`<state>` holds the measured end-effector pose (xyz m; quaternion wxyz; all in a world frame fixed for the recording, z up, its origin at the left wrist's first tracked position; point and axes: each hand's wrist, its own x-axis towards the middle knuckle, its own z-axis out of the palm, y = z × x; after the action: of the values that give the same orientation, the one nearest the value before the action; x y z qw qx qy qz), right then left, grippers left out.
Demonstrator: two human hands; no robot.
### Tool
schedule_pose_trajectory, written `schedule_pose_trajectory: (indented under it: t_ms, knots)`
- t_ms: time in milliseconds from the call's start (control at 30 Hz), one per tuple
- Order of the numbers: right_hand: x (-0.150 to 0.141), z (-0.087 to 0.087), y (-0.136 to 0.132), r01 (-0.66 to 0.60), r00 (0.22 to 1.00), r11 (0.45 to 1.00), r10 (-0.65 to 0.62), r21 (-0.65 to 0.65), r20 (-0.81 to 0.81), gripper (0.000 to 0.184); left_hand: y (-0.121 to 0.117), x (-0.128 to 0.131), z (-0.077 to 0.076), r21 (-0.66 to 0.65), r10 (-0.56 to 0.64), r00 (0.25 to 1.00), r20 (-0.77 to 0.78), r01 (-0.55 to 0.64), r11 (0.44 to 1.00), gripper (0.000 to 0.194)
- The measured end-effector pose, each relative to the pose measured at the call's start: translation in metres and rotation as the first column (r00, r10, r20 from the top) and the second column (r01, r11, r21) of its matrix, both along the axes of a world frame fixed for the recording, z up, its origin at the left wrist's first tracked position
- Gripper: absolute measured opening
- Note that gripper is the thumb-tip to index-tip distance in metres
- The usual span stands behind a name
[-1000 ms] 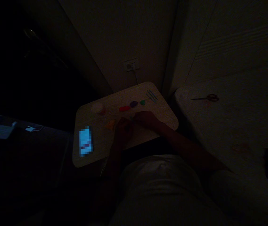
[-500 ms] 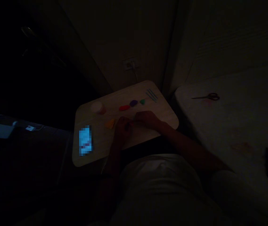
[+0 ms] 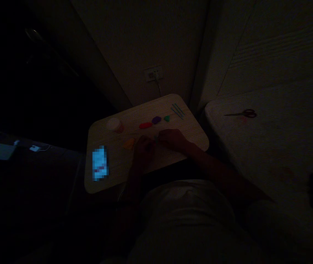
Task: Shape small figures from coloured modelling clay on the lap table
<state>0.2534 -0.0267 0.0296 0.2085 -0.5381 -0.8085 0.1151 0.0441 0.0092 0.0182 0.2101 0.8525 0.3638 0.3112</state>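
Observation:
In dim light my left hand (image 3: pixel 144 148) and my right hand (image 3: pixel 173 140) are close together over the small table (image 3: pixel 170 156), fingers curled in. A small grey-green piece (image 3: pixel 156 138) shows at the right hand's fingertips; its kind is too dark to tell. What the left fingers hold, if anything, is hidden. An orange lump like modelling clay (image 3: pixel 129 143) lies just left of the left hand. Beyond the hands lie a long red lump (image 3: pixel 145 125), a purple lump (image 3: pixel 156 120) and a small green lump (image 3: pixel 167 118).
At the table's left are a lidded tub (image 3: pixel 114 125) and a lit phone (image 3: pixel 99 164). Several thin sticks (image 3: pixel 177 110) lie at the far right corner. Scissors (image 3: pixel 241 113) rest on the pale surface at right. A plugged wall socket (image 3: pixel 153 74) is behind the table.
The grey-green piece shows more clearly between the hands now. My right fingers have shifted slightly; the lumps and other objects stay in place.

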Motion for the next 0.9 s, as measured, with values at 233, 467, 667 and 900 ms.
schedule_pose_trajectory:
  t_ms: [233, 467, 667, 900]
  knots:
    - [-0.009, -0.004, 0.001, 0.070, 0.996, 0.997, -0.069, 0.016, -0.055, 0.025, 0.002, -0.001, -0.001, 0.004, 0.016, 1.000, -0.020, -0.016, 1.000, 0.015]
    - [-0.002, -0.012, 0.002, 0.022, 0.993, 1.000, -0.022, -0.005, -0.119, 0.023, 0.001, -0.004, 0.001, 0.000, -0.023, 1.000, -0.006, 0.023, 1.000, 0.013]
    - [-0.002, -0.012, 0.004, -0.012, 0.991, 1.000, 0.012, 0.001, -0.133, 0.023, 0.003, -0.007, 0.001, -0.013, -0.043, 0.999, 0.002, 0.043, 0.999, 0.007]
    - [-0.001, -0.013, 0.006, -0.028, 0.990, 1.000, 0.029, 0.010, -0.140, 0.021, 0.005, -0.009, 0.000, -0.058, -0.056, 0.998, 0.013, 0.057, 0.997, 0.009]
